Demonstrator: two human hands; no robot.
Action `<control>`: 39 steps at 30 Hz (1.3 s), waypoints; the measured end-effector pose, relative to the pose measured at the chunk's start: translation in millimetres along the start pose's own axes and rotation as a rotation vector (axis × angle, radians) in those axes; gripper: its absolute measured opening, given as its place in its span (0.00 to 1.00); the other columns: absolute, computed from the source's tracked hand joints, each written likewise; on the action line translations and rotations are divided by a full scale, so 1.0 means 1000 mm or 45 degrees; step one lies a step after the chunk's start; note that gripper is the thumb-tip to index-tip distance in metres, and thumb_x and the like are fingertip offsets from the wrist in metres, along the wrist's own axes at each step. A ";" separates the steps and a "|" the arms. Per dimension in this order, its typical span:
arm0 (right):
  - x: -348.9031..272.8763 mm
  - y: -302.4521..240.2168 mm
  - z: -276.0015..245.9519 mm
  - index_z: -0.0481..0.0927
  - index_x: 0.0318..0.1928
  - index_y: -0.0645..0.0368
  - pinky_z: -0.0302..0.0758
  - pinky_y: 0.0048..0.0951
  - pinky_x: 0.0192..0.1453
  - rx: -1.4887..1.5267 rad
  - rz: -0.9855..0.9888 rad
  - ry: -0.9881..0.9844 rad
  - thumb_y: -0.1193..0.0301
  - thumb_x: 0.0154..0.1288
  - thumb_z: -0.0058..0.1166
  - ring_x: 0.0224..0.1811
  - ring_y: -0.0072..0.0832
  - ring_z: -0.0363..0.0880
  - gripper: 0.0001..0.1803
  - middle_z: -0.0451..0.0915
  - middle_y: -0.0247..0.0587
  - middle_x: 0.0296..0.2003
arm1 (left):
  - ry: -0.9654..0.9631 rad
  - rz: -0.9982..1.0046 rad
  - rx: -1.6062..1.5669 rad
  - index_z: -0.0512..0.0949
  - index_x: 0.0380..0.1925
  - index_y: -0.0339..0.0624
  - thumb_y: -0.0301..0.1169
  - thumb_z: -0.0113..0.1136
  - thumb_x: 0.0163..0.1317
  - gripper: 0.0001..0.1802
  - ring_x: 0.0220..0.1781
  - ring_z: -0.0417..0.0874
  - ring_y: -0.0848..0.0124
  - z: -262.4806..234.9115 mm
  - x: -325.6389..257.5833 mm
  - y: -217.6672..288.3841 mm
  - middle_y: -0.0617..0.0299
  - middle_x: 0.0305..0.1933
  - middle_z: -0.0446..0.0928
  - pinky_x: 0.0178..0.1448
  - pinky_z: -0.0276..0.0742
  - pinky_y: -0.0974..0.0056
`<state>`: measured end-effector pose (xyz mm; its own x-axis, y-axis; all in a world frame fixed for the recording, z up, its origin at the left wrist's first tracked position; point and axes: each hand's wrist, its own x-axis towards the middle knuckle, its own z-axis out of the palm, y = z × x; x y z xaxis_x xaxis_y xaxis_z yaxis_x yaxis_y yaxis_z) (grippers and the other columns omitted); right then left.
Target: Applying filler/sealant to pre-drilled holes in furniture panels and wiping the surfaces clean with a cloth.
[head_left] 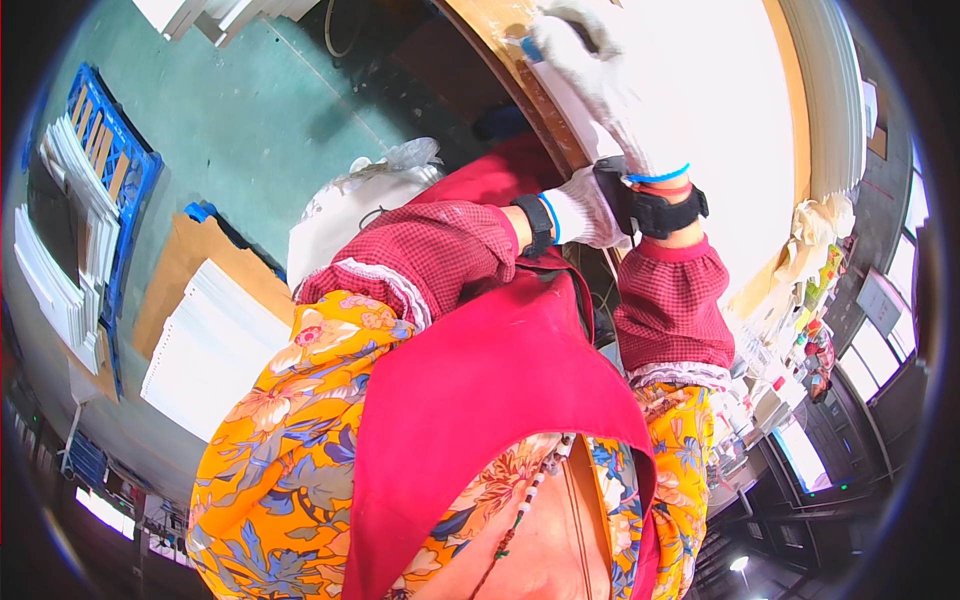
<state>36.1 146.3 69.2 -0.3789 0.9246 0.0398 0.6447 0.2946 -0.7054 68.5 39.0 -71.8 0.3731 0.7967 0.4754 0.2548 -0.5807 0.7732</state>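
My right hand (610,95), in a white knit glove with a blue cuff, reaches over the edge of a pale work table. Its fingers curl near a small blue piece (529,48) at the table's wooden edge (530,95); what the fingers hold is hard to make out. A white strip (578,105) lies under this hand, along the edge. My left hand (590,212), gloved the same way, is lower and close to my body at the table's near corner. A black wrist device (613,195) hides its fingers.
Stacked white sheets (835,110) line the table's right side, with crumpled pale material (820,225) below. On the floor at left stand a blue pallet (130,165) with white pieces, a brown board with white sheets (215,345), and a white bag (350,205).
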 end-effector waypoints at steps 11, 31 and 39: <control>-0.003 0.003 0.005 0.79 0.44 0.64 0.74 0.28 0.48 -0.026 -0.018 -0.050 0.71 0.64 0.55 0.39 0.29 0.78 0.11 0.80 0.43 0.34 | -0.122 0.007 0.102 0.79 0.32 0.51 0.42 0.58 0.49 0.12 0.43 0.82 0.60 -0.003 -0.004 0.000 0.61 0.34 0.81 0.51 0.75 0.55; -0.025 0.046 -0.015 0.70 0.57 0.64 0.73 0.27 0.55 0.634 0.582 0.013 0.69 0.69 0.52 0.48 0.27 0.77 0.20 0.77 0.41 0.46 | -0.420 -0.074 -0.108 0.78 0.34 0.52 0.45 0.56 0.55 0.13 0.41 0.80 0.59 -0.043 0.015 0.017 0.63 0.34 0.80 0.47 0.75 0.53; -0.089 0.060 -0.064 0.74 0.56 0.64 0.77 0.25 0.39 0.925 0.427 0.665 0.69 0.66 0.58 0.36 0.24 0.78 0.20 0.79 0.43 0.46 | -0.221 0.271 0.424 0.74 0.53 0.42 0.42 0.52 0.54 0.27 0.62 0.71 0.58 -0.027 0.009 0.010 0.54 0.59 0.72 0.65 0.66 0.54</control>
<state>150.6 96.9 68.9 0.2083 0.9764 -0.0570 0.0294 -0.0645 -0.9975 50.2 45.0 -48.9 0.5858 0.6299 0.5099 0.4195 -0.7740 0.4743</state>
